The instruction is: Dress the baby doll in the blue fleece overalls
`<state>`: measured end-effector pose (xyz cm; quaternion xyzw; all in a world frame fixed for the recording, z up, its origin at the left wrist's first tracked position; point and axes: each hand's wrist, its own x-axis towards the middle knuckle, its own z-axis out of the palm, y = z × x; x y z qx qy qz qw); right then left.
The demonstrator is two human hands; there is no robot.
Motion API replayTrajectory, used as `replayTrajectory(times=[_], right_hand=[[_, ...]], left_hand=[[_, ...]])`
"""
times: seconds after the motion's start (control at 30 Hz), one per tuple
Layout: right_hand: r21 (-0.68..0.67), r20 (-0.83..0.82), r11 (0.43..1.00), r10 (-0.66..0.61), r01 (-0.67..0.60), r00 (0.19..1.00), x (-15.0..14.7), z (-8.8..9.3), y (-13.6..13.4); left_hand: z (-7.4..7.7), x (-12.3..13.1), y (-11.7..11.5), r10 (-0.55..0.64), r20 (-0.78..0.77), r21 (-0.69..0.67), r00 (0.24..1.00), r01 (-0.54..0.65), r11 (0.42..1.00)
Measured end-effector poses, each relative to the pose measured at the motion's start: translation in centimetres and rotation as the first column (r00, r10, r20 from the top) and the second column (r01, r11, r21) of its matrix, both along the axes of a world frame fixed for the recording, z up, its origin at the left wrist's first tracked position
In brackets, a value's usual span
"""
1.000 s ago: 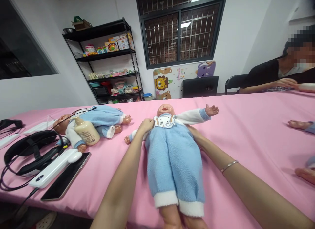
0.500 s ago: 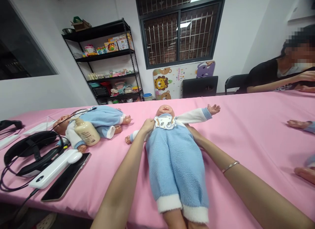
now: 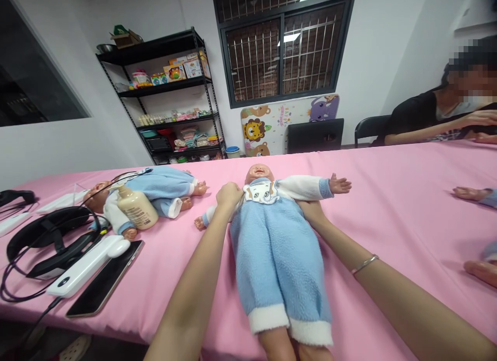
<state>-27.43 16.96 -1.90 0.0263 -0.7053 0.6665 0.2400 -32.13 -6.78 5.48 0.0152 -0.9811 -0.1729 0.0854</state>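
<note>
A baby doll in a fuzzy blue and white outfit with an elephant bib lies on its back, feet toward me. My left hand is closed on the outfit beside the bib, at the doll's shoulder on the left of the view. On the other side, my right hand grips the doll's side below its outstretched white sleeve; its fingertips are hidden by the doll. Both doll arms are spread outward.
On the pink-covered table at left are a second doll, a pump bottle, a black headset, a white device and a phone. Another doll's limbs show at right, where a person sits.
The doll's arm on the right has lowered slightly and reaches further right. My right hand has shifted a little and shows more. My left hand has moved slightly up and left.
</note>
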Motion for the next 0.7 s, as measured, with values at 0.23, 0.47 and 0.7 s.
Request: replayTrajectory(times=[0.23, 0.47, 0.7], right_hand=[[0.22, 0.095, 0.946, 0.221, -0.237, 0.971, 0.3, 0.0, 0.4], [0.03, 0.151, 0.951, 0.299, -0.306, 0.942, 0.7, 1.0, -0.7], [-0.581, 0.312, 0.779, 0.481, -0.236, 0.819, 1.2, 1.4, -0.9]], left_hand=[[0.2, 0.3, 0.5, -0.083, 0.081, -0.04, 0.993, 0.087, 0.995], [-0.5, -0.5, 0.3, -0.136, 0.197, 0.034, 0.971, 0.132, 0.991], [-0.7, -0.6, 1.0, -0.284, 0.052, 0.289, 0.957, 0.258, 0.922]])
